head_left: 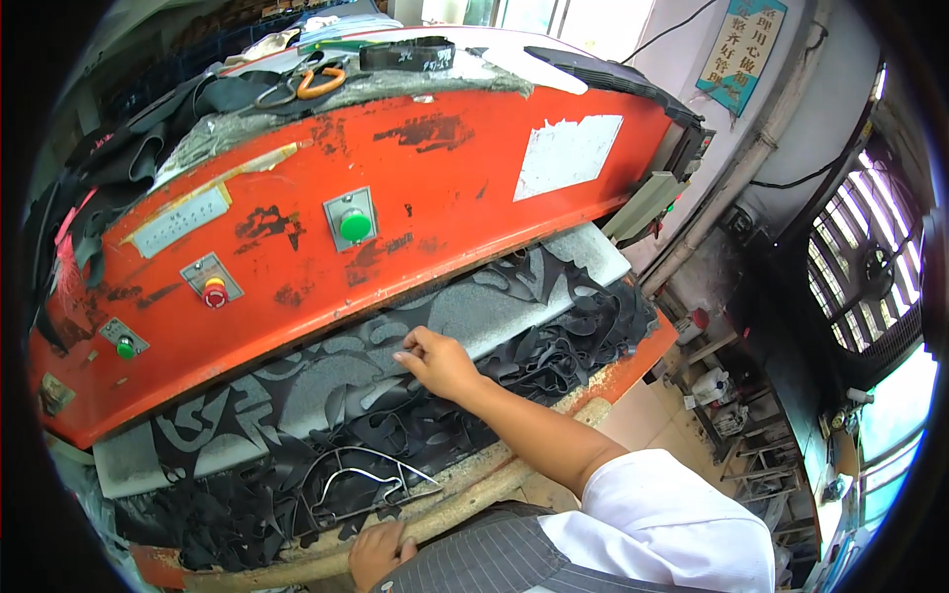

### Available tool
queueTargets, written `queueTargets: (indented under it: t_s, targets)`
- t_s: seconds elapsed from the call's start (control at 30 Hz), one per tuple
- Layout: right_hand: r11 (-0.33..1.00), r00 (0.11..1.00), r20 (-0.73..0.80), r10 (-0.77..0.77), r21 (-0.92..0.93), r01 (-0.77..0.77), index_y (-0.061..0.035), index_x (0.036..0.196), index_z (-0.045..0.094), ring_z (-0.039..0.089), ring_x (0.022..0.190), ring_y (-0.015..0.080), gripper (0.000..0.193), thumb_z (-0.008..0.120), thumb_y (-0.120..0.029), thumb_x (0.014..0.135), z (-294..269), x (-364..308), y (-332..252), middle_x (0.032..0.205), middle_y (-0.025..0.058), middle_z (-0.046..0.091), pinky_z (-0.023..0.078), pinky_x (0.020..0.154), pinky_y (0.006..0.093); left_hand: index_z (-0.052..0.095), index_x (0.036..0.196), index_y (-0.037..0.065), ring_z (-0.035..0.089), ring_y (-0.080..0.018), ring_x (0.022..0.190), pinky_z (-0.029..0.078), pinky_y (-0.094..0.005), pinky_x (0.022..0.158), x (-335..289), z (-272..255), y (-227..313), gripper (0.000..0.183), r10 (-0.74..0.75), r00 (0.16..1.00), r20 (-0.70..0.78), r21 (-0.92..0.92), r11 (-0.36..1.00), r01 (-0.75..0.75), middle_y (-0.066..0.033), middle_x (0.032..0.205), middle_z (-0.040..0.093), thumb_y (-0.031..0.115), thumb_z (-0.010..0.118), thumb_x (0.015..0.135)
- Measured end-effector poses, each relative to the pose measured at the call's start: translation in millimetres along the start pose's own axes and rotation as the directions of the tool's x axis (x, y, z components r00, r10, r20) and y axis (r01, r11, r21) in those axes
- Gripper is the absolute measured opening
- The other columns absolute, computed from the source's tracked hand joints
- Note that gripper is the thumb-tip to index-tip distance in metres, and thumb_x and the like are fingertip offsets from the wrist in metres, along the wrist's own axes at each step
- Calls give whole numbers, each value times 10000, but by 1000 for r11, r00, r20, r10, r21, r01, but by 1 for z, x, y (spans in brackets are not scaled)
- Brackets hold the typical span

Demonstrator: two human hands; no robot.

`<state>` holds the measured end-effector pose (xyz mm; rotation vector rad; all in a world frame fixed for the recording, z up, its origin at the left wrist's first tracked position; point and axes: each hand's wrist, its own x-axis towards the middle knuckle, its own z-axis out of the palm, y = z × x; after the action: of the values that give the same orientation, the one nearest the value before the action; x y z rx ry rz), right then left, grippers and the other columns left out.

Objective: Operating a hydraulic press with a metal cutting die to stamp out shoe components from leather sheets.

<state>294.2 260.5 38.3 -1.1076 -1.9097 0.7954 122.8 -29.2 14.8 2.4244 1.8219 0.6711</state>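
Observation:
My right hand [440, 366] hovers over a pale grey cutting board [465, 306], its fingers curled inward; anything pinched between them is too small to make out. Dark leather sheet with cut-out gaps [222, 420] lies across that board. Down at the front edge, my left hand [378, 555] rests near a tan padded rail [494, 484] with fingers loosely bent and nothing visible in them. Just beyond it a curved metal cutting die [366, 479] leans on a heap of black leather scraps [386, 440].
Above the board spans the orange press beam [455, 178], with a green button [354, 224] and a red stop button [215, 292]. Orange-handled scissors [321, 81] and a black strap roll [407, 54] lie on top. A large fan [875, 262] and cluttered shelving [741, 425] stand right.

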Motion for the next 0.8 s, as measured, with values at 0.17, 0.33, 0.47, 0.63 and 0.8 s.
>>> queueTargets:
  t_s: [0.17, 0.33, 0.47, 0.63, 0.8]
  targets:
    - [998, 998, -16, 65, -20, -65, -36, 913, 618, 640, 799, 380, 274, 683, -288, 827, -17, -1, 27, 816, 184, 658, 508, 705, 425, 667, 723, 111, 590, -265, 673, 471, -370, 580, 6, 18, 18, 101, -303, 942, -145, -141, 948, 284, -42, 720, 625, 203, 703, 700]
    - [410, 907, 80, -413, -873, 264, -39, 900, 633, 610, 863, 346, 212, 481, -187, 908, -117, 56, 143, 893, 168, 633, 481, 767, 462, 680, 696, 150, 588, -218, 671, 480, -337, 589, 7, 16, 35, 100, -387, 904, -184, -110, 922, 372, 3, 683, 607, 246, 707, 694]
    - [532, 984, -176, 30, -830, -165, 7, 1065, 614, 579, 1059, 400, 417, 435, -358, 971, -177, 90, 159, 1135, 251, 605, 466, 895, 470, 679, 634, 172, 571, -166, 643, 477, -308, 560, -1, 17, 47, 129, -460, 872, -166, -48, 887, 459, 35, 637, 588, 279, 706, 701]
    - [450, 940, -266, 213, -827, -336, 14, 1089, 573, 561, 1080, 421, 601, 429, -548, 931, -149, 118, 129, 1185, 267, 569, 455, 893, 501, 679, 619, 185, 546, -133, 624, 472, -267, 529, -16, 22, 51, 191, -458, 879, -129, -96, 888, 449, 66, 635, 573, 341, 724, 721]
    - [460, 964, -194, 180, -850, -256, 19, 1069, 577, 601, 993, 448, 580, 404, -520, 943, -168, 141, 185, 1120, 265, 601, 475, 847, 513, 705, 713, 129, 619, -121, 696, 504, -259, 578, -12, 9, 44, 181, -462, 883, 83, -324, 825, 462, 50, 701, 635, 280, 721, 810]
